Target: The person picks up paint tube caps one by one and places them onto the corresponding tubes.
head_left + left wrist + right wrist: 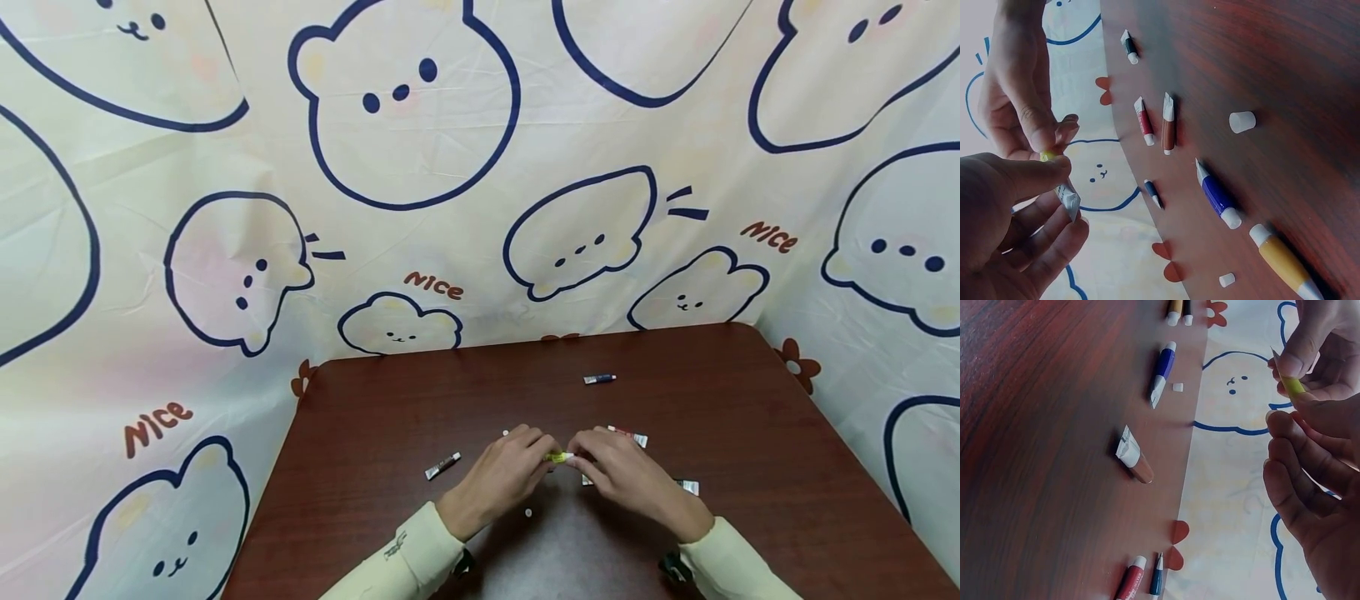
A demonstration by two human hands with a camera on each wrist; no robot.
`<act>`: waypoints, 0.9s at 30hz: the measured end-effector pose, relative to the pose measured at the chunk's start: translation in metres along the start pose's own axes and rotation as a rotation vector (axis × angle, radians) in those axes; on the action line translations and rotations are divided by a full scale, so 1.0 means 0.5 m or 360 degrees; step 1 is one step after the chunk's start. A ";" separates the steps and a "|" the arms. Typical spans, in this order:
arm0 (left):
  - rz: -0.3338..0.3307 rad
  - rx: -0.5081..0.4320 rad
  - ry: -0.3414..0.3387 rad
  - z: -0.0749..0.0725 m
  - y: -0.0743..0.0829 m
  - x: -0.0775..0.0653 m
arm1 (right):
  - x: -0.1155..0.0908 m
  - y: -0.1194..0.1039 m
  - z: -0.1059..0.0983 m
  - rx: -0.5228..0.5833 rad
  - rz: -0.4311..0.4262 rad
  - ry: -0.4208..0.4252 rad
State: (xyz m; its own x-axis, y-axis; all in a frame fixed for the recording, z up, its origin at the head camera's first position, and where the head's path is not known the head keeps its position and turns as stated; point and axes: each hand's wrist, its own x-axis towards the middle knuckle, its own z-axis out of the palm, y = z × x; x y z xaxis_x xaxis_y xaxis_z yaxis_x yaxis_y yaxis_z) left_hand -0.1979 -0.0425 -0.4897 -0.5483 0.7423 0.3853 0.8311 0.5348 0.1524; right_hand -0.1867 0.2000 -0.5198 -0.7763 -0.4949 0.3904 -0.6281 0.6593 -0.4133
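Note:
A small yellow paint tube (557, 457) is held above the table between both hands. My left hand (504, 471) pinches its body with thumb and fingers; the crimped silvery tail of the tube (1069, 199) sticks out below the thumb in the left wrist view. At the other end, the thumb and fingertips of my right hand (626, 475) pinch the tube, covering much of that end. A white piece shows there in the head view; whether it is a cap I cannot tell. In the right wrist view, the yellow body (1293, 387) appears between the two thumbs.
Loose white caps (1242, 122) lie on the brown table (390, 400). Around the hands are several paint tubes: purple-blue (1217, 194), ochre (1285, 262), brown (1136, 456), red (1132, 579) and dark blue (600, 379). A patterned cloth (465, 242) hangs behind the table.

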 end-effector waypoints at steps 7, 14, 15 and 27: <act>0.0018 0.0030 0.0028 0.006 -0.002 -0.002 | -0.001 0.001 0.004 0.0022 0.0051 -0.0015; 0.0008 0.0100 0.0068 0.010 -0.018 -0.003 | -0.001 0.005 0.004 0.0039 0.0108 0.0088; -0.0006 0.0106 0.0061 0.010 -0.021 -0.003 | -0.001 0.007 0.004 0.0033 0.0116 0.0106; -0.0155 0.0148 -0.0060 0.017 -0.078 -0.012 | 0.007 0.043 -0.007 -0.0075 0.0166 0.0129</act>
State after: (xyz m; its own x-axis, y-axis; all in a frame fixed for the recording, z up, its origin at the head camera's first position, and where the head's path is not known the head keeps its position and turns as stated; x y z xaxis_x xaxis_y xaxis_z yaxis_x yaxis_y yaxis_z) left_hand -0.2281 -0.0643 -0.5055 -0.6304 0.6987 0.3383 0.7626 0.6389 0.1014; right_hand -0.2028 0.2142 -0.5245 -0.8291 -0.3761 0.4136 -0.5397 0.7316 -0.4165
